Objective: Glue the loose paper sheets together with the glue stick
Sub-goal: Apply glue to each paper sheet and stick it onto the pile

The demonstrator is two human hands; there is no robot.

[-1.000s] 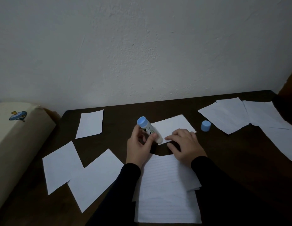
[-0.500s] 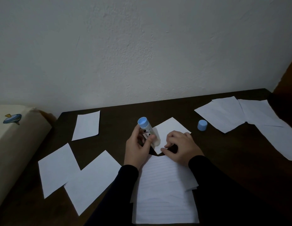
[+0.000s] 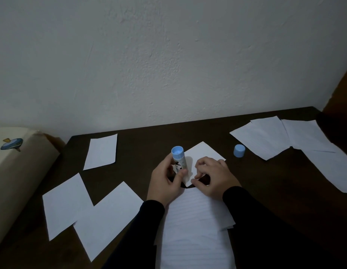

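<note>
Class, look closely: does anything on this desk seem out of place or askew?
The blue cap stands alone on the table, off the glue stick gripped by the left hand. The paper sheets lie scattered at angles.

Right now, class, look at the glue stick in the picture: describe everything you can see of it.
The glue stick is a small plastic-looking tube with a white body bearing dark printed marks and a light blue end facing up towards the camera. It stands nearly upright, tilted slightly, its lower end down on a small white paper sheet. The left hand grips its body, thumb across the front. Its light blue cap is off and sits apart on the dark table, to the right.
</note>
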